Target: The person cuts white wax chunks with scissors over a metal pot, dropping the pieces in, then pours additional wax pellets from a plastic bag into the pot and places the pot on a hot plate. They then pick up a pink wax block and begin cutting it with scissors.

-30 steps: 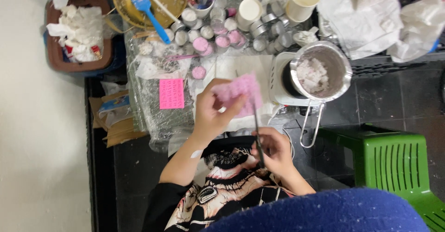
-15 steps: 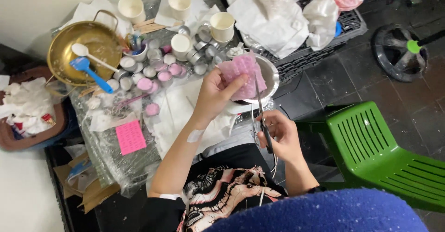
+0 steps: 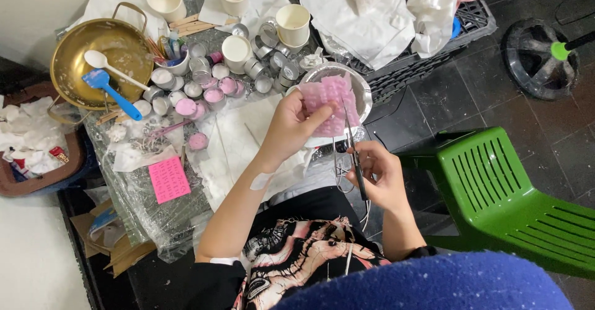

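1. Nearest the camera, the right hand [image 3: 378, 177] has its fingers pinched shut on one thin dark pair of tweezers [image 3: 355, 155], which stands nearly upright – its tip reaches up to the pink mould.
2. Just above and to the left, the left hand [image 3: 291, 127] grips one soft pink mould [image 3: 331, 102], a bumpy sheet with rows of small rounded pockets; the thumb lies across its front and the other fingers curl behind it. The mould is held in the air, in front of a round metal pan.
3. That metal pan [image 3: 362, 87] is shiny and shallow, and it sits at the right edge of the bench [image 3: 180, 223], which is wrapped in crinkled clear plastic.
4. On the bench lie white paper sheets and one bright pink square note [image 3: 168, 178].
5. Further along stands a cluster of small round tins [image 3: 204, 90] – too many and too crowded to count surely – some filled with pink wax, some white, some empty silver.
6. At the left sits one brass-coloured bowl [image 3: 80, 49] with handles, holding one white spoon [image 3: 102, 62] and one blue spatula [image 3: 111, 90].
7. Four white paper cups [image 3: 292, 23] stand at the far edge, among crumpled white paper.
8. To the right, on dark floor tiles, stands one green slatted plastic chair [image 3: 514, 186].
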